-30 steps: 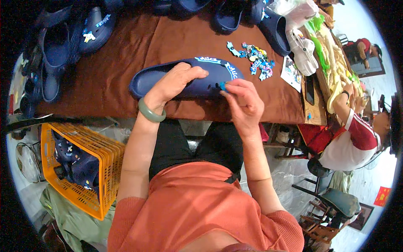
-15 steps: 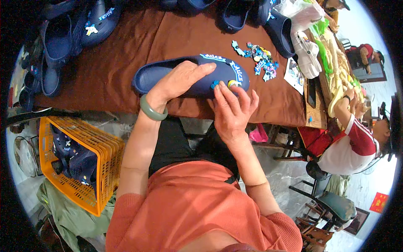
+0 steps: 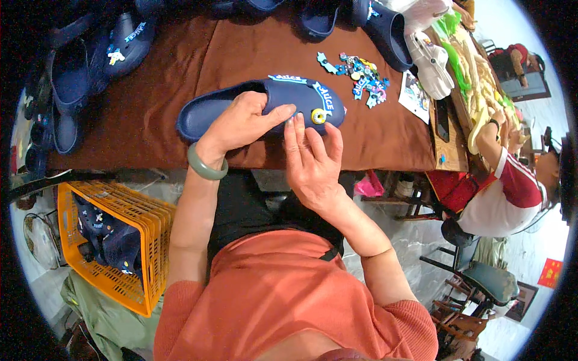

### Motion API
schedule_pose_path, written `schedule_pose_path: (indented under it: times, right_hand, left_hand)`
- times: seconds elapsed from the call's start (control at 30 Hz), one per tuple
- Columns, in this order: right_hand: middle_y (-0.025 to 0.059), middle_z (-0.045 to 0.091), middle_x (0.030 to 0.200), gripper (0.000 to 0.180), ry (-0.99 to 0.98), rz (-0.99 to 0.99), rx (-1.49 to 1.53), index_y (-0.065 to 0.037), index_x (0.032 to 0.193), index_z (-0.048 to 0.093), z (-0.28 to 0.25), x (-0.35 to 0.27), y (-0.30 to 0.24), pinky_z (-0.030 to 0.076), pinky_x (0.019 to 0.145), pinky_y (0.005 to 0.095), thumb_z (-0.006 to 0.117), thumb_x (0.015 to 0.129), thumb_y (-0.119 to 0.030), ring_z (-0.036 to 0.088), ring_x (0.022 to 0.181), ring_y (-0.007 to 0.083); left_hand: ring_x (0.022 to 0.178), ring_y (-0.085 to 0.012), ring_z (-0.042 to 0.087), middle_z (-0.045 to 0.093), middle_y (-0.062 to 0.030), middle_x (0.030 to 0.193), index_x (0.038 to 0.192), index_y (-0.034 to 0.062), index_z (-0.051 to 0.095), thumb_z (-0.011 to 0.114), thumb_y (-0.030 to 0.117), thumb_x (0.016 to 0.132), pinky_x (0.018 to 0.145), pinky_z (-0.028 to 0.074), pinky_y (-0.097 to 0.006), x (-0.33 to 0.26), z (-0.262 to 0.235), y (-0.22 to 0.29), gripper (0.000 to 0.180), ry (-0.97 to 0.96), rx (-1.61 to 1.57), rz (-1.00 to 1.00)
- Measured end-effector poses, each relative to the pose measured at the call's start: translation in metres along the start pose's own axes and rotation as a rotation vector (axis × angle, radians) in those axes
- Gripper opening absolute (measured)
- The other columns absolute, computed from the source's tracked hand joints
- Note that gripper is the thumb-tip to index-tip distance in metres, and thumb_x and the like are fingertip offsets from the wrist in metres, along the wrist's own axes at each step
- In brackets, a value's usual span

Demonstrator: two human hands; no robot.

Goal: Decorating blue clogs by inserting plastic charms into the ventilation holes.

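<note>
A dark blue clog (image 3: 201, 114) lies sideways on the brown cloth, its toe to the right. My left hand (image 3: 241, 123) grips its upper, fingers reaching into the opening and thumb on top. Fingertips of my right hand (image 3: 313, 168) press together at the clog's near side, beside the left thumb; the small blue charm there is now covered by them. The other right fingers are raised. Close by sits a round yellow-and-white charm (image 3: 318, 116). Two blue-and-white lettered banner charms (image 3: 326, 98) decorate the upper. A pile of loose charms (image 3: 361, 75) lies beyond the toe.
More dark blue clogs (image 3: 129, 45) line the table's far and left edges. White clogs (image 3: 430, 66), a picture card (image 3: 415, 96) and a phone (image 3: 443, 120) are on the right. An orange crate (image 3: 108, 289) with clogs stands lower left. A co-worker (image 3: 506, 198) sits at right.
The view has shifted slightly, so the table items appear farther left. My right fingertips have closed in beside my left thumb, covering the blue charm, and the yellow charm is now uncovered.
</note>
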State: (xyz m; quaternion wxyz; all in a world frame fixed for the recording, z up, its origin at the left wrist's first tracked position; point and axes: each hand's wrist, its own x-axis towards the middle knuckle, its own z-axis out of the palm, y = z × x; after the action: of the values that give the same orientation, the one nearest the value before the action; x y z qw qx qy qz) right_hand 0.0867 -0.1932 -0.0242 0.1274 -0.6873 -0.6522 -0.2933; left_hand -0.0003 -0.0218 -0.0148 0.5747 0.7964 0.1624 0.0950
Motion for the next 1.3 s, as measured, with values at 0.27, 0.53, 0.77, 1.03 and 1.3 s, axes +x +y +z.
schedule_pose_path:
  times: [0.27, 0.53, 0.77, 1.03, 1.3]
  right_hand:
    - [0.0268, 0.060, 0.107, 0.056, -0.027, -0.110, -0.047, 0.017, 0.115, 0.052, 0.004, 0.005, 0.001, 0.038, 0.098, 0.0458, 0.053, 0.068, -0.014, 0.055, 0.092, 0.0291]
    - [0.0075, 0.064, 0.112, 0.031, 0.105, 0.163, 0.602, -0.008, 0.103, 0.065, -0.003, -0.002, 0.025, 0.029, 0.099, 0.0496, 0.066, 0.073, -0.003, 0.056, 0.093, 0.0222]
    - [0.0025, 0.067, 0.093, 0.022, 0.183, 0.450, 0.564, -0.012, 0.100, 0.068, 0.001, -0.031, 0.073, 0.029, 0.101, 0.0456, 0.064, 0.080, -0.002, 0.059, 0.091, 0.0201]
    - [0.0070, 0.066, 0.087, 0.012, 0.146, 0.650, 0.606, -0.010, 0.095, 0.068, 0.031, -0.054, 0.108, 0.039, 0.089, 0.0388, 0.063, 0.084, -0.010, 0.059, 0.088, 0.0244]
    - [0.0071, 0.065, 0.086, 0.012, 0.188, 0.564, 0.495, -0.008, 0.094, 0.067, 0.031, -0.056, 0.104, 0.040, 0.085, 0.0373, 0.064, 0.082, -0.008, 0.059, 0.085, 0.0246]
  left_hand:
    - [0.077, -0.0078, 0.057, 0.068, -0.0033, 0.085, 0.095, -0.0004, 0.067, 0.071, 0.023, 0.084, 0.071, 0.048, -0.027, 0.004, 0.005, 0.018, 0.026, 0.041, -0.141, 0.083]
    - [0.084, -0.0079, 0.059, 0.066, 0.0016, 0.093, 0.102, 0.0016, 0.067, 0.073, 0.016, 0.081, 0.079, 0.049, -0.026, 0.006, 0.002, 0.013, 0.026, -0.020, -0.263, 0.005]
    - [0.084, -0.0118, 0.060, 0.068, -0.0039, 0.093, 0.104, -0.0014, 0.066, 0.070, 0.017, 0.082, 0.078, 0.049, -0.028, 0.003, 0.009, 0.013, 0.029, 0.019, -0.226, 0.077]
    - [0.088, -0.0138, 0.062, 0.068, -0.0029, 0.097, 0.105, -0.0003, 0.066, 0.071, 0.014, 0.078, 0.085, 0.047, -0.030, -0.002, 0.018, 0.033, 0.030, 0.196, 0.100, -0.072]
    - [0.078, -0.0091, 0.059, 0.066, -0.0005, 0.087, 0.095, 0.0017, 0.068, 0.070, 0.023, 0.084, 0.074, 0.047, -0.026, -0.004, 0.020, 0.030, 0.024, 0.207, -0.099, -0.041]
